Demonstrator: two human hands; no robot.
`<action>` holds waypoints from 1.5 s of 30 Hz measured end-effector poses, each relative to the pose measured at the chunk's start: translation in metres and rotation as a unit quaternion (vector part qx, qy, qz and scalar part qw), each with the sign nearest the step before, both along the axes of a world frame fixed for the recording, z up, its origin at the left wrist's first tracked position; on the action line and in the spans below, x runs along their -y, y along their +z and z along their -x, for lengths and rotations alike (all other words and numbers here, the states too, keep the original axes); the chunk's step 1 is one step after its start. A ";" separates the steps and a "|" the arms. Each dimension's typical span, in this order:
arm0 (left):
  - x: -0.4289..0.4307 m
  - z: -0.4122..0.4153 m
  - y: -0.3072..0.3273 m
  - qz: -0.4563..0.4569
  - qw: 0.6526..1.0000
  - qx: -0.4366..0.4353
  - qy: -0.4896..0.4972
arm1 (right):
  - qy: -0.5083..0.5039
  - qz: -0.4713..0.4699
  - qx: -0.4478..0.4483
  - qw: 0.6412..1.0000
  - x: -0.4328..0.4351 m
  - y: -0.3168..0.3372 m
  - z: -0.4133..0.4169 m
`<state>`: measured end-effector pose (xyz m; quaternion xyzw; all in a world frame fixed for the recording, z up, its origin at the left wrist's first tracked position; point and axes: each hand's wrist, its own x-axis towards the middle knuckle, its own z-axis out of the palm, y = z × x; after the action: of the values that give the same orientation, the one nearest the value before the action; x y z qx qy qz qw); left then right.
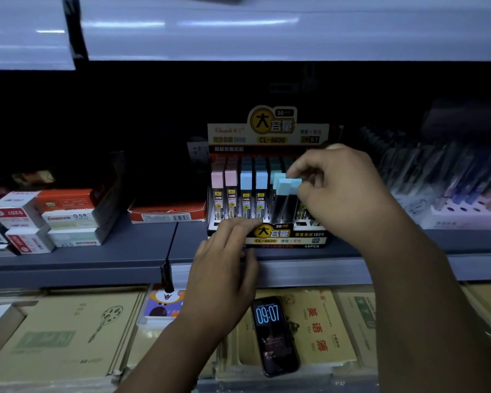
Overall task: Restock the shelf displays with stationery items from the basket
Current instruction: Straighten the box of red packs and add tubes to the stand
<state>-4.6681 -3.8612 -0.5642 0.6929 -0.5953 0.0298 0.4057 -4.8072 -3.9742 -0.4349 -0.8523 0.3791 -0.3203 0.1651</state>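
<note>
A black and yellow display box of pencil-lead tubes stands on the grey shelf. Pink-capped and blue-capped tubes fill its left rows. My right hand pinches a teal-capped lead tube by its cap, the tube upright over the box's right rows. My left hand rests against the box's front left corner, fingers curled on its lower edge. The basket is out of view.
Stacked white and orange staple boxes sit at the left, beside a low red tray. Pens in a display stand at the right. Below the shelf lie brown notebooks and a phone showing 09:07.
</note>
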 end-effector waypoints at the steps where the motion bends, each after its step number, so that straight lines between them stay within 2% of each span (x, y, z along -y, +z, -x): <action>1: 0.000 0.000 0.000 0.001 1.000 0.000 -0.001 | 0.001 0.001 -0.004 1.000 0.000 0.000 0.000; 4: 0.000 0.000 -0.001 0.004 1.000 -0.007 -0.006 | 0.042 -0.010 0.034 0.998 -0.003 0.002 0.003; 8: 0.000 0.000 0.000 0.007 1.000 -0.005 -0.006 | 0.150 -0.094 0.059 0.982 -0.008 0.004 0.006; 10: 0.000 0.000 -0.001 0.009 1.000 -0.004 -0.005 | 0.124 -0.078 0.053 0.988 -0.004 -0.002 0.005; 13: 0.000 0.000 -0.001 0.010 1.000 -0.007 -0.005 | 0.089 -0.078 0.098 0.988 0.000 -0.005 0.003; 16: 0.000 0.000 -0.001 0.009 1.000 -0.004 -0.005 | 0.095 -0.097 0.149 0.979 -0.001 0.000 0.004; 20: 0.001 0.000 -0.001 0.009 1.000 -0.005 -0.007 | 0.114 -0.097 0.154 0.977 -0.005 0.002 0.005; 28: 0.002 0.000 -0.002 0.013 1.000 -0.010 -0.009 | 0.014 0.058 0.148 0.987 -0.003 0.003 0.001; 36: 0.001 -0.001 -0.002 0.012 1.000 -0.006 -0.012 | -0.008 0.038 0.125 0.991 0.002 -0.001 -0.002; 42: 0.001 0.000 0.000 0.012 1.000 -0.003 -0.008 | -0.007 -0.046 0.229 0.972 0.009 -0.005 -0.001; 45: 0.001 0.000 0.000 0.014 1.000 -0.001 -0.009 | 0.009 -0.042 0.213 0.976 0.009 -0.007 0.000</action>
<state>-4.6677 -3.8619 -0.5640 0.6820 -0.6005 0.0338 0.4161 -4.8073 -3.9830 -0.4424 -0.7603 0.3405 -0.4766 0.2808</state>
